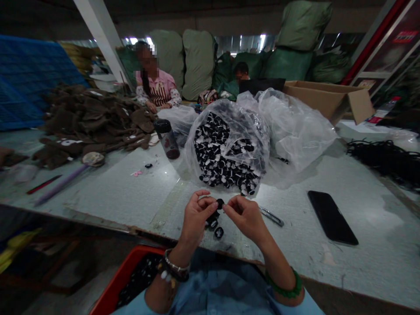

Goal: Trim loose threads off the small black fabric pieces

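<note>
A small black piece (220, 204) is pinched between the fingertips of the left hand (197, 214) and the right hand (244, 213), above the table (295, 249). It seems mid-handling. A few loose pieces (218, 232) lie just below; many black-and-white pieces (213, 157) remain in the clear plastic bag (190, 151) beyond. Which are finished, I cannot tell.

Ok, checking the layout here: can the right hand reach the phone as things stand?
Probably yes: only a slim metal tool lies low between the right hand and the phone, though that hand touches a small black piece.
</note>
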